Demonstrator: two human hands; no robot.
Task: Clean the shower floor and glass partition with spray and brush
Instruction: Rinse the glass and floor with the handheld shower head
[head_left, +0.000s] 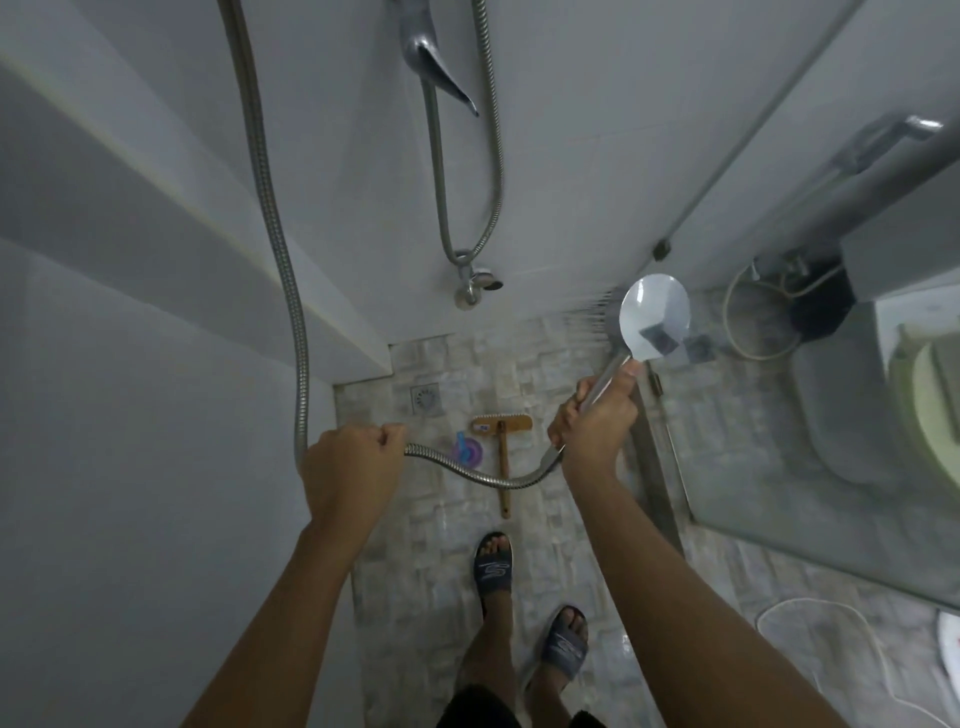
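right hand (597, 421) wrapped around the handle of the hand shower (655, 315), round head raised near the glass partition (779, 218), water streaming leftward. left hand (350, 467) fisted on the metal hose (467, 470) sagging between both hands. below, on the tiled shower floor (447, 545): wooden scrub brush (503, 447) lying flat, purple-blue spray bottle (467, 451) just beside it, near the drain (427, 399).

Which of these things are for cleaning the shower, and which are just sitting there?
For the job:
shower head, held in the right hand
hose, held in the left hand
scrub brush on the floor
spray bottle beside it

Just there:
floor drain
toilet
wall faucet
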